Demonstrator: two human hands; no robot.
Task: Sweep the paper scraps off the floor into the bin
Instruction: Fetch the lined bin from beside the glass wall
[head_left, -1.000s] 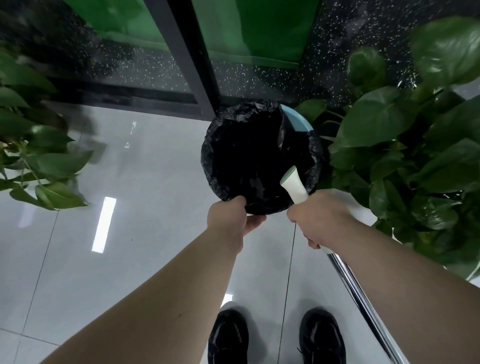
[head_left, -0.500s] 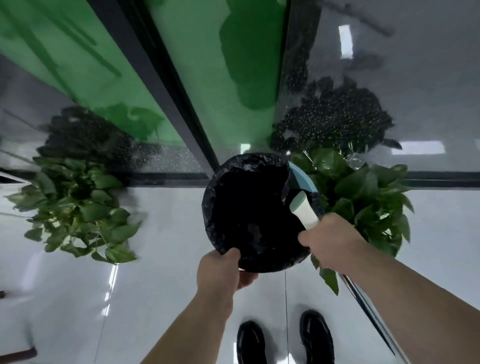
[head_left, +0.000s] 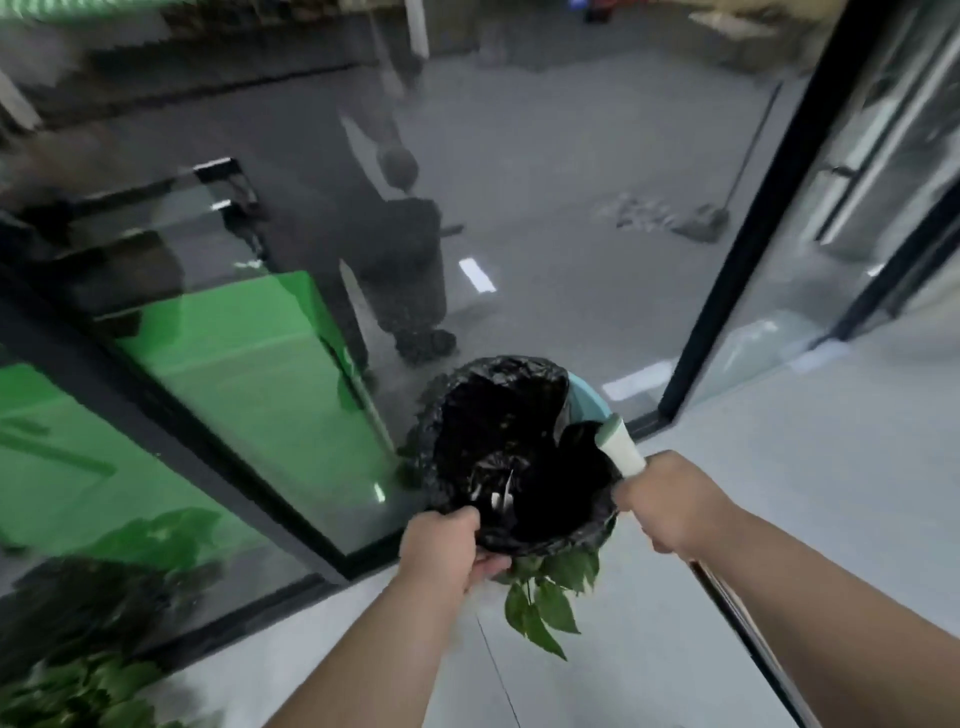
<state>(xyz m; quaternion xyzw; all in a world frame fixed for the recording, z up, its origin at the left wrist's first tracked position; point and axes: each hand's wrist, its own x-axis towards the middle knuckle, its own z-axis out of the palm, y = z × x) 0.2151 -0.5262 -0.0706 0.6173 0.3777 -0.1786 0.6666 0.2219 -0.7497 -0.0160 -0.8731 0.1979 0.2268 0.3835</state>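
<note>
left grip (head_left: 447, 545) clamps the bin (head_left: 587, 402) at its near rim, right grip (head_left: 670, 506) wraps the handle (head_left: 621, 449) at bin's right edge. few paper scraps (head_left: 501, 496) inside bin. risk: one-handed hold slips, bin tips, scraps spill out.

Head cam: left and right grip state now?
Left grip: closed, holds the near rim of the black-bagged bin.
Right grip: closed, holds the pale handle of a metal pole.
</note>
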